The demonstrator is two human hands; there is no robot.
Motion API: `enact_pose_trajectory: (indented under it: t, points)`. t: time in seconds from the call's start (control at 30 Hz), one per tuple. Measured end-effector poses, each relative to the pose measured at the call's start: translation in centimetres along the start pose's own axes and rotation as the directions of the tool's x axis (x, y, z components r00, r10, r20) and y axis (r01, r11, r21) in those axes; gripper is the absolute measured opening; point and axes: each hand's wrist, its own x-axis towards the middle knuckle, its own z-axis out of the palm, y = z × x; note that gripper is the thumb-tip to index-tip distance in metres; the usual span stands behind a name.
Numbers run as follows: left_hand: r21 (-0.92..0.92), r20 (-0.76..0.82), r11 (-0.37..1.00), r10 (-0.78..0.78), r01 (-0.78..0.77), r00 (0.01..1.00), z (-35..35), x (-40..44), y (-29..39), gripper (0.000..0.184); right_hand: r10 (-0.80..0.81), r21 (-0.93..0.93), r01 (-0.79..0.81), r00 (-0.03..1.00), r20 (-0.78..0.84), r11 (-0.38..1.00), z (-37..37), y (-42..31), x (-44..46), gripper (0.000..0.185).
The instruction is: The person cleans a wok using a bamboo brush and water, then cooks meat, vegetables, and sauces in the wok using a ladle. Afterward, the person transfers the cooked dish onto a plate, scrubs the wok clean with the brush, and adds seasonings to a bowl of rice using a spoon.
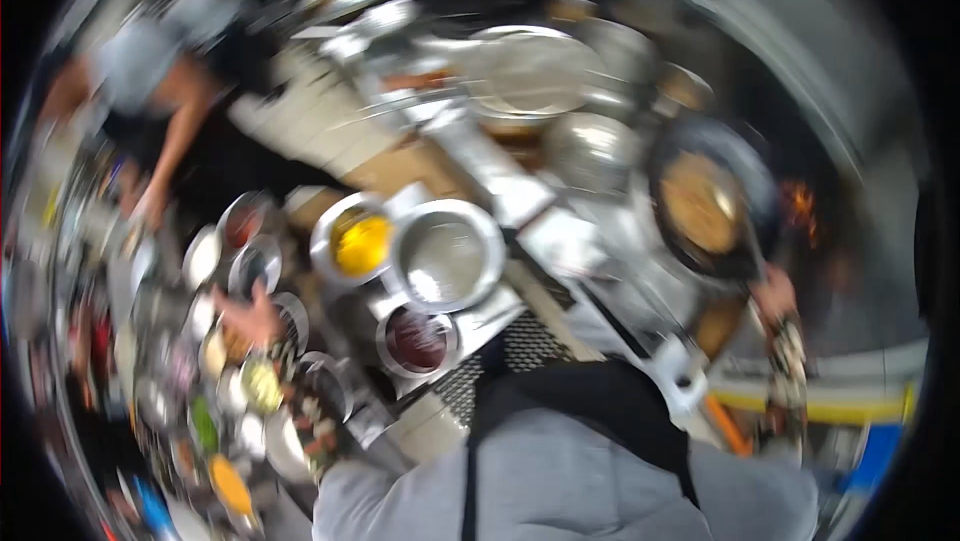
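Restaurant-style kitchen, wok [752, 163] beside open flame [799, 206], large metal pots [592, 153], crowded ingredient bowls [322, 244], another person [138, 63] nearby

"Where can the left hand [250, 321] pass?"
"Tight low down: small bowls [250, 436] crowd six o'clock, a steel pot [493, 266] blocks two, a bowl of dark red food [383, 346] three."
"And the right hand [775, 296]?"
"Wok [755, 166] at eleven, flames [800, 211] at twelve. Toward nine, past the counter edge, there's open room above the perforated mat [525, 346]."
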Motion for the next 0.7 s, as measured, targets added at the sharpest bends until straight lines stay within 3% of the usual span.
enact_pose_trajectory:
  t: [0.03, 0.07, 0.1, 0.13, 0.17, 0.2, 0.23, 0.27, 0.3, 0.37, 0.4, 0.47, 0.5, 0.57, 0.6, 0.67, 0.7]
  points:
    - [-0.111, -0.018, 0.971, 0.212, -0.213, 0.977, 0.4, -2.0, 1.2, 0.077, 0.004, -0.035, -0.006, 0.997, -0.071, 0.999, 0.3, 0.8, 0.8, 0.035]
    - [-0.245, 0.036, 0.936, 0.269, -0.252, 0.963, 1.2, -4.2, 2.7, 0.072, 0.004, -0.060, -0.013, 0.989, -0.147, 0.998, 0.8, 1.9, 1.9, 0.037]
    - [-0.544, 0.142, 0.839, 0.123, -0.026, 0.982, -0.3, -8.3, 9.0, 0.066, -0.013, -0.073, -0.004, 0.974, -0.226, 0.997, 1.4, 3.2, 3.1, 0.039]
    - [-0.487, 0.104, 0.838, 0.336, -0.246, 0.936, 0.9, -10.6, 9.7, 0.064, -0.027, -0.070, 0.007, 0.956, -0.292, 0.998, 2.2, 4.7, 4.0, 0.041]
    - [-0.706, 0.264, 0.704, 0.356, -0.072, 0.896, 1.4, -13.6, 12.5, 0.062, -0.033, -0.035, 0.023, 0.948, -0.317, 0.999, 3.1, 5.7, 5.1, 0.044]
    - [-0.757, 0.353, 0.653, 0.386, 0.017, 0.852, 1.6, -17.3, 15.4, 0.056, -0.006, 0.070, 0.022, 0.974, -0.225, 0.997, 3.4, 5.5, 5.3, 0.043]
    - [-0.675, 0.337, 0.711, 0.536, -0.197, 0.774, 0.2, -20.7, 19.9, 0.053, 0.084, 0.236, -0.055, 0.990, -0.113, 0.970, 2.7, 3.4, 4.6, 0.044]
    - [-0.749, 0.445, 0.658, 0.584, -0.075, 0.679, 1.9, -24.4, 21.6, 0.054, 0.185, 0.412, -0.164, 0.983, -0.010, 0.896, 3.2, 2.6, 4.3, 0.048]
    - [-0.772, 0.377, 0.598, 0.704, -0.216, 0.602, -0.2, -28.0, 25.9, 0.057, 0.198, 0.427, -0.203, 0.979, 0.057, 0.881, 3.3, 1.8, 3.5, 0.049]
    - [-0.900, 0.386, 0.431, 0.861, -0.072, 0.332, -1.1, -33.2, 32.2, 0.058, 0.034, 0.276, -0.054, 0.997, 0.076, 0.960, 4.5, 2.4, 2.5, 0.059]
    - [-0.950, 0.262, 0.297, 0.926, -0.097, 0.271, -1.6, -35.9, 34.8, 0.055, -0.101, 0.222, 0.087, 0.994, 0.051, 0.971, 4.7, 3.3, 1.0, 0.061]
    - [-0.975, 0.138, 0.151, 0.987, -0.164, 0.087, -1.8, -40.1, 40.2, 0.047, -0.220, 0.028, 0.221, 0.975, -0.031, 0.975, 2.4, 3.2, -3.4, 0.058]
    - [-0.984, 0.029, 0.038, 0.998, -0.173, 0.054, -1.1, -42.1, 42.8, 0.042, -0.193, -0.011, 0.194, 0.981, 0.026, 0.981, 0.8, 3.1, -4.7, 0.059]
    - [-0.935, 0.087, 0.040, 0.989, -0.352, -0.120, 1.9, -46.2, 46.4, 0.034, -0.101, -0.110, 0.107, 0.993, 0.062, 0.988, -2.1, 1.9, -8.0, 0.059]
    - [-0.898, 0.106, 0.027, 0.982, -0.440, -0.155, 4.2, -48.3, 47.1, 0.029, -0.079, -0.117, 0.085, 0.995, 0.058, 0.989, -2.8, 1.3, -9.6, 0.059]
    - [-0.779, 0.457, 0.195, 0.828, -0.596, -0.325, 3.8, -49.7, 48.1, 0.036, 0.054, -0.126, -0.048, 0.998, 0.044, 0.991, -4.2, 0.1, -12.6, 0.059]
    - [-0.849, 0.332, 0.168, 0.908, -0.501, -0.258, 5.9, -52.4, 47.4, 0.045, -0.046, -0.084, 0.047, 0.999, 0.015, 0.995, -6.1, -0.7, -14.5, 0.058]
